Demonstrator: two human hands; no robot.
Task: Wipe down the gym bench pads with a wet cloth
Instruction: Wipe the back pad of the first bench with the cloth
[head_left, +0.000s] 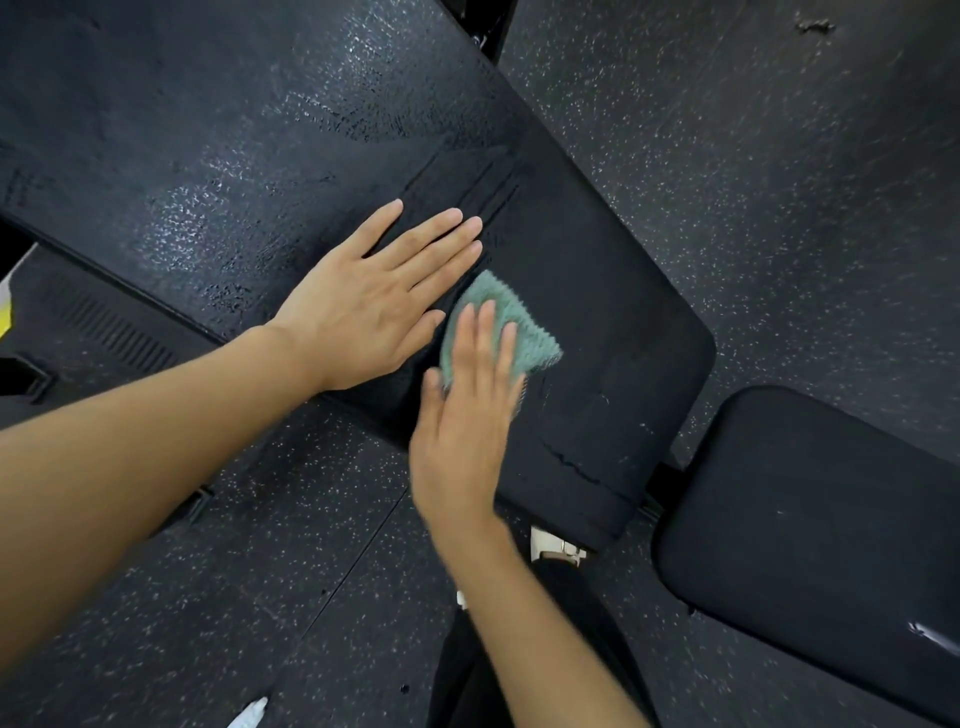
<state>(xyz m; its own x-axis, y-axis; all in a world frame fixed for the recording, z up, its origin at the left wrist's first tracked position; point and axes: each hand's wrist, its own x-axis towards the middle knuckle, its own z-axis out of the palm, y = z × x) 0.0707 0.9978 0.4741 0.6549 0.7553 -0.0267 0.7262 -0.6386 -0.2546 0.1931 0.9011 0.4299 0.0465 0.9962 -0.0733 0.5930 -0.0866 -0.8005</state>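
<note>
A long black bench pad (597, 291) runs from the upper left to the centre right, with wet streaks shining on its far part. My left hand (374, 296) lies flat on the pad with straight fingers. Just right of it, my right hand (467, 410) presses a folded green cloth (519, 332) onto the pad with straight fingers; the hand is slightly blurred. Part of the cloth is hidden under the fingers. A second, shorter black pad (810, 561) sits at the lower right, separated from the long one by a gap.
Dark speckled rubber flooring (779, 182) surrounds the bench. White metal bench hardware (556, 548) shows under the end of the long pad. A dark frame part with slots (119, 327) lies at the left, below the pad.
</note>
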